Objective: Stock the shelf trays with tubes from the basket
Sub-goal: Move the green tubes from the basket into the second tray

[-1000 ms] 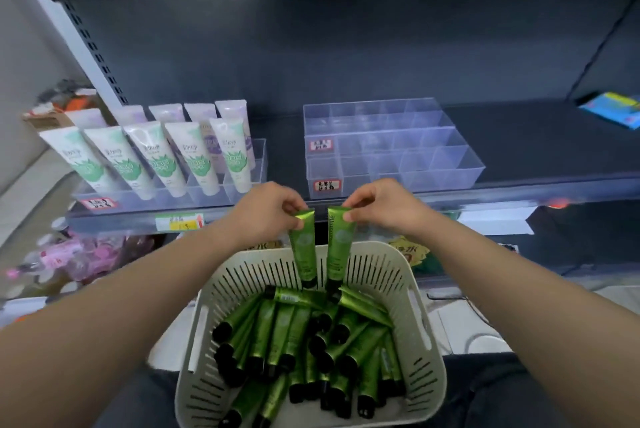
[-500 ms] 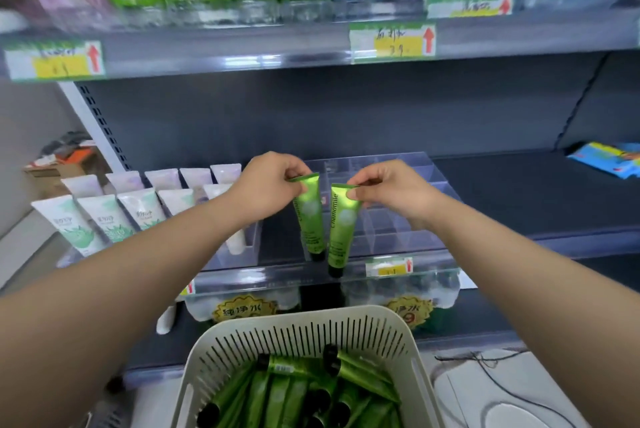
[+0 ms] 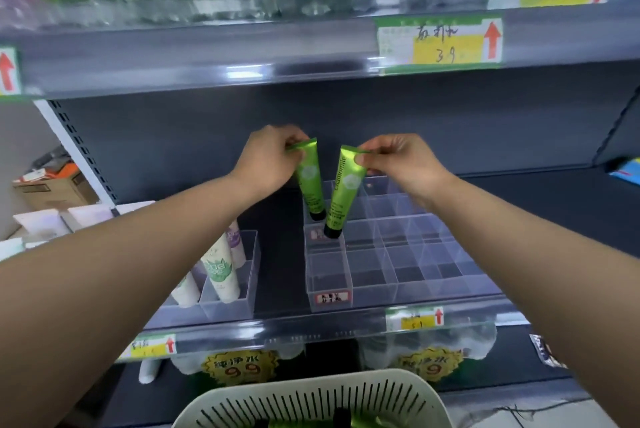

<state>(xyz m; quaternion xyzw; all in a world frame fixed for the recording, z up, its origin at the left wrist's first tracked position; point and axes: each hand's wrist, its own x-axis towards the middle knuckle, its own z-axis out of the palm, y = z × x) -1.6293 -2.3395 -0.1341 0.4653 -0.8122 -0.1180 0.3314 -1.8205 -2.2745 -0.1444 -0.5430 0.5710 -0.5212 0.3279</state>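
A single wide-angle view from the person's head faces the store shelving squarely, tilted slightly downward and near enough that the outstretched arms reach it. Both forearms enter from the lower corners. The left hand [image 3: 266,161] and right hand [image 3: 398,159] meet mid-frame, each pinching a green tube [image 3: 310,182] above the clear divided tray [image 3: 398,272]. The upper shelf edge [image 3: 207,53] crosses the top, and the basket rim [image 3: 311,384] cuts the bottom edge.

The dark shelf [image 3: 519,195] carries a clear divided tray [image 3: 398,275] just below the left hand [image 3: 273,161] and right hand [image 3: 398,164]; lower left of them, a second clear tray [image 3: 242,303] holds white tubes [image 3: 221,272].
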